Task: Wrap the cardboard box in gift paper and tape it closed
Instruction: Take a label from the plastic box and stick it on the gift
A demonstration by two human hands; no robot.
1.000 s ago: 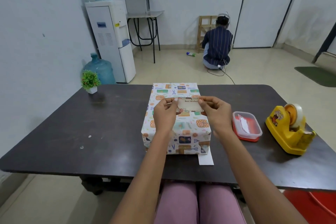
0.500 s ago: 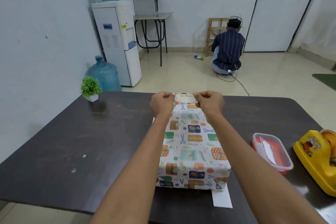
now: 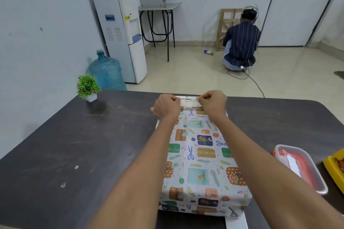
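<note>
- The box (image 3: 200,156) sits on the counter (image 3: 89,147), fully wrapped.
- Left hand (image 3: 166,107) and right hand (image 3: 213,102) pinch a tag (image 3: 189,101) at the box's far edge.
- Probably only the tag needs fixing.

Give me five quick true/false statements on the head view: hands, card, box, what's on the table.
1. Both hands pinch a small card at the far end of the wrapped box. True: the left hand and right hand hold the card at its two ends, over the wrapped box.
2. The box still shows bare cardboard on top. False: patterned gift paper covers all of its visible top.
3. A small potted plant stands at the table's far left corner. True.
4. The lidded plastic container sits left of the box. False: it sits on the right.
5. The card is blank. False: it carries print reading "Best Wishes", partly hidden by a thumb.
</note>
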